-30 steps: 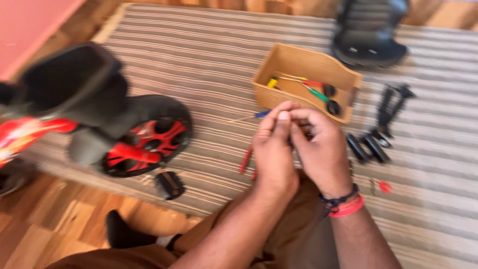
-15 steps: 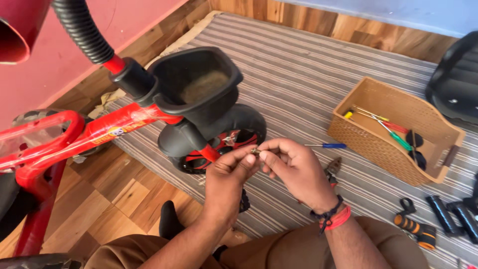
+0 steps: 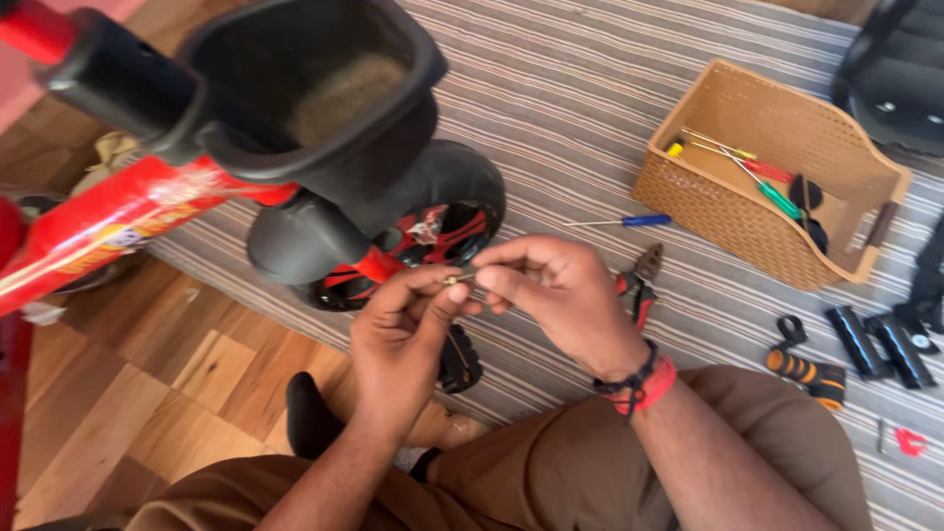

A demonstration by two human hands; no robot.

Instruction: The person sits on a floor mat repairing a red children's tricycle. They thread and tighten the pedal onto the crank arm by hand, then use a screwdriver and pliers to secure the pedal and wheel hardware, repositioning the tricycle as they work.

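I see both hands meeting just in front of the tricycle wheel (image 3: 413, 236). My left hand (image 3: 403, 339) and right hand (image 3: 560, 295) pinch together one small brass-coloured part (image 3: 457, 279), thumb and forefinger of each closed on it; the other fingers are curled in. The part is so small that I cannot tell if it is a screw or a nut.

To the right of the wheel, well apart, stands a brown woven basket (image 3: 688, 192). In it lie some screwdrivers, one with a green handle (image 3: 780, 200) and one with a red handle (image 3: 765, 170), and a dark round piece at the far wall (I cannot make out what it is). A black bucket (image 3: 324, 79) sits on the red frame (image 3: 118, 216) above the wheel; inside I see only a dusty bottom.

Between the wheel and the basket a blue screwdriver (image 3: 629, 221) lies on the striped rug (image 3: 590, 88). The pliers (image 3: 641, 280) are half hidden behind my right hand. Beyond the basket, black grips (image 3: 880, 342) lie on the rug, and a black seat (image 3: 900, 79) is cut off by the picture edge.
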